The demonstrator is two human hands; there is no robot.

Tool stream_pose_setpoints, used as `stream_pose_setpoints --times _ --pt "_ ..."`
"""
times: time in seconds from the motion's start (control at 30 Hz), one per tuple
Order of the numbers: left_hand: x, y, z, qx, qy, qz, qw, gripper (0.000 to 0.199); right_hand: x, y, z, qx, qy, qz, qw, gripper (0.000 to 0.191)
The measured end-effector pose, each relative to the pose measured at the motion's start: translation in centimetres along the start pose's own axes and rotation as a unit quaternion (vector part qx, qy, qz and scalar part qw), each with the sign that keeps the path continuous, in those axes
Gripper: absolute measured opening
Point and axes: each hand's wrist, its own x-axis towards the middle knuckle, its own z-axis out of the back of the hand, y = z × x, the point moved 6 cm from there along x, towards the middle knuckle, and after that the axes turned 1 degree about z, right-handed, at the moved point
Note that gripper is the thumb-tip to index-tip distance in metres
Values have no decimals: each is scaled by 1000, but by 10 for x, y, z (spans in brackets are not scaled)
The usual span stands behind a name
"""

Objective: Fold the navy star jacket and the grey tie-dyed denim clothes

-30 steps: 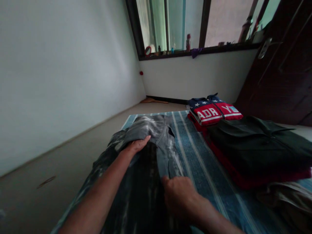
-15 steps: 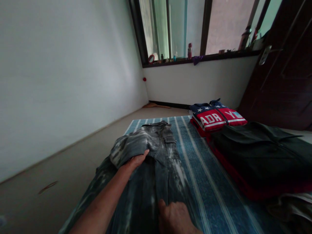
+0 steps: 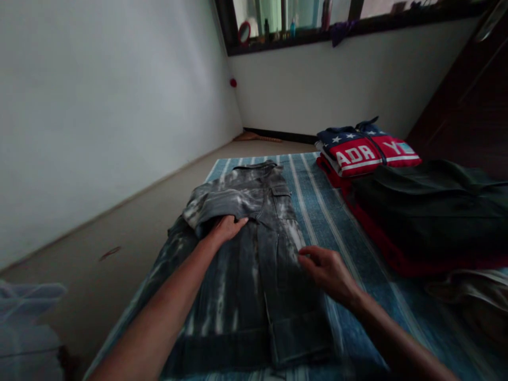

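Grey and black tie-dye cargo trousers (image 3: 273, 238) lie lengthwise on a blue striped bedcover, waist at the far end, hems close to me. Their left part is doubled over near the hips, making a raised fold. My left hand (image 3: 229, 227) grips the trousers at this fold, the fingers tucked underneath and partly hidden, the thumb showing on the cloth. At the outer edge of the right trouser leg, my right hand (image 3: 323, 264) has its thumb and forefinger closed on the cloth.
Right of the trousers, a dark folded jacket (image 3: 432, 211) and a red and navy top with stars (image 3: 363, 151) rest in stacks on the striped bedcover (image 3: 313, 190). A crumpled garment (image 3: 472, 291) lies nearer. A whitish translucent item (image 3: 29, 317) is at lower left, beside the floor (image 3: 130, 222).
My right hand has moved from the lower middle of the trousers up and right to their outer edge. My left hand stays at the fold. The view has tilted down, showing the hems.
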Motion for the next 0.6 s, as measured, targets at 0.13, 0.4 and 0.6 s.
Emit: stream_pose_setpoints --times 0.13,0.4,0.6 --pt "-21 -12 -4 25 24 -38 999 38 -8 -37 30 48 -28 -80 995 39" --pt "-98 -40 -32 13 11 -140 990 53 -34 -50 18 36 17 -135 990 50" --pt "-152 -46 -40 -23 9 -165 986 53 -62 -39 5 110 109 -150 976 60"
